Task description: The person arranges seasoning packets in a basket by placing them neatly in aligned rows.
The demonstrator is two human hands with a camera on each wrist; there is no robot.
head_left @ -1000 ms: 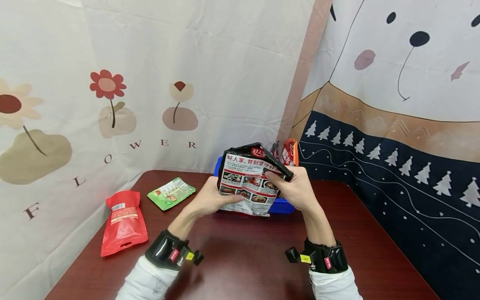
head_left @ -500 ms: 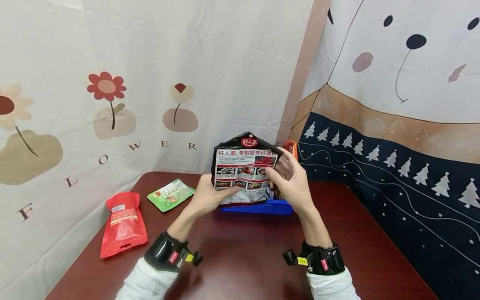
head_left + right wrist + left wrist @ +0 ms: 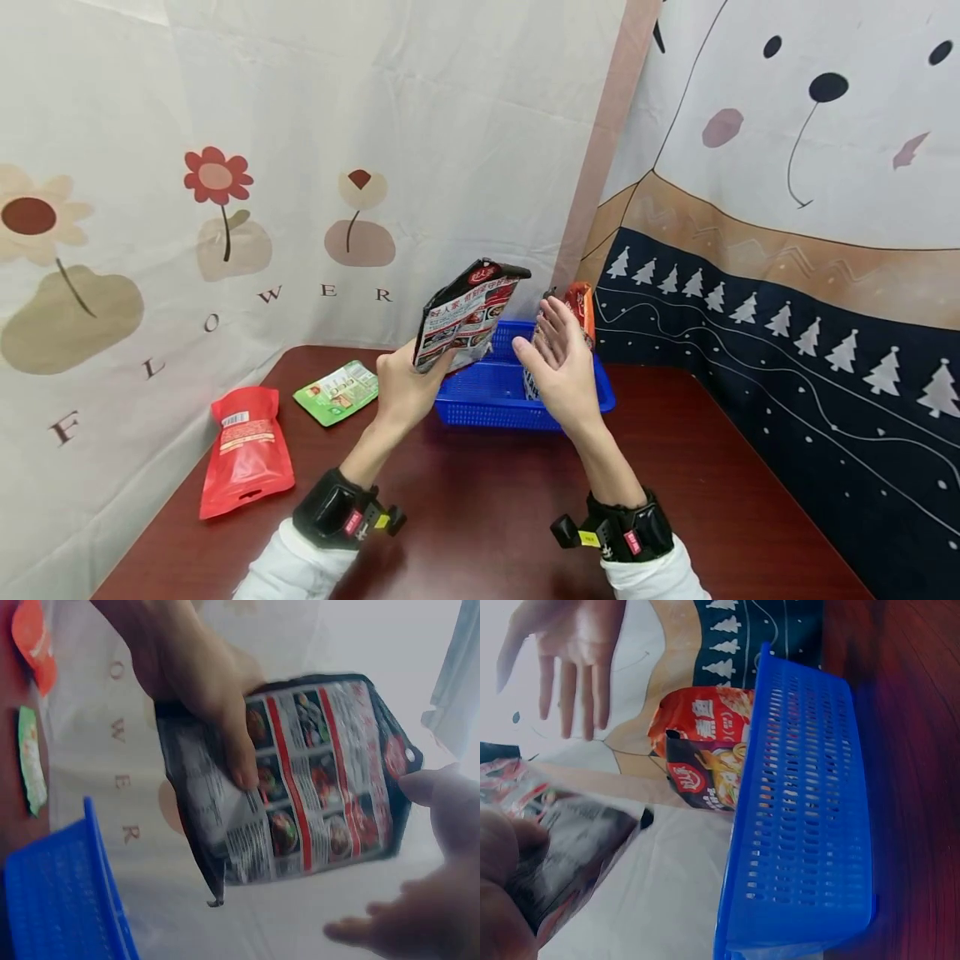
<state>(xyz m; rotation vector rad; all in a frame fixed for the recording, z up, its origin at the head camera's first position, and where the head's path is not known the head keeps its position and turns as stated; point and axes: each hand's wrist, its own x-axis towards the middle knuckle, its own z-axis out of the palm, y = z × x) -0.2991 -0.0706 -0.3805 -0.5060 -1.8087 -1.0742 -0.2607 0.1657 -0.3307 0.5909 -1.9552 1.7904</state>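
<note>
My left hand (image 3: 408,387) grips the lower left part of a black food pouch (image 3: 461,321), its thumb across the printed back. The pouch is tilted, raised above the left side of a blue plastic basket (image 3: 495,408). To its right, my right hand (image 3: 562,367) is held up with fingers spread and nothing in them, overlapping the basket in the head view. In the right wrist view the right thumb is right by the pouch's top corner. An orange-red packet (image 3: 697,720) and a dark packet (image 3: 705,772) stand upright in the basket's right part.
On the table's left lie a red pouch (image 3: 247,450) and a green packet (image 3: 337,392). The dark red table (image 3: 480,517) meets a printed cloth backdrop (image 3: 465,125) behind and a patterned cloth (image 3: 750,358) on the right.
My right hand has let go of the pouch's right side. My left hand has lifted the pouch up and left and turned it, uncovering more of the basket.
</note>
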